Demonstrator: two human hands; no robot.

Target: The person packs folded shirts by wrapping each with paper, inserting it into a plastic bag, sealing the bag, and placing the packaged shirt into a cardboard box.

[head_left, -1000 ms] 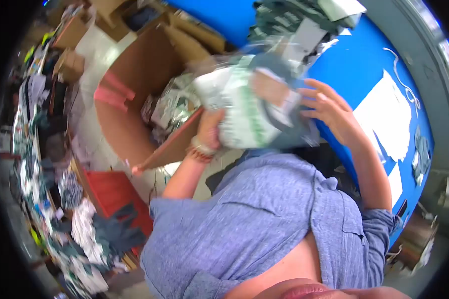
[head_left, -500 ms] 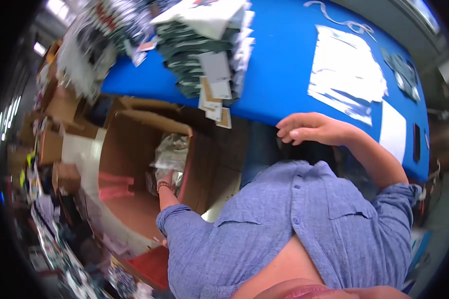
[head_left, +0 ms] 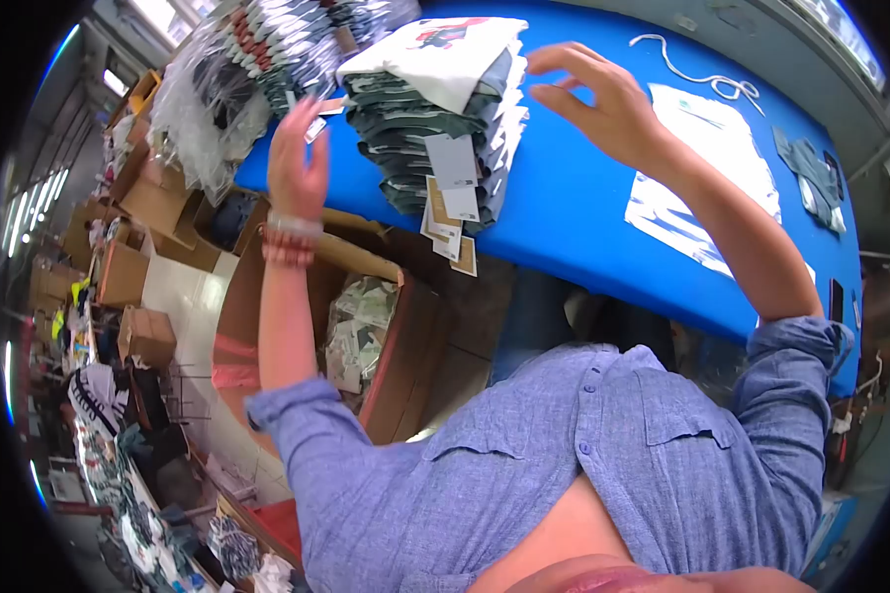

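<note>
Stack of folded garments (head_left: pixel 396 133) rests at the edge of the blue table (head_left: pixel 559 222); probably soft, weighty, prone to sliding; support from beneath. Left hand (head_left: pixel 295 168) and right hand (head_left: pixel 613 111) flank it, loosely open, nothing visibly held.

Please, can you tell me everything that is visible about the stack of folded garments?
The stack is thick, dark green and white, soft-looking, with uneven edges. A white piece with a red and dark print lies on top. White and brown tags hang in front. It rests on the blue table, beside the right hand; contact is unclear.
</note>
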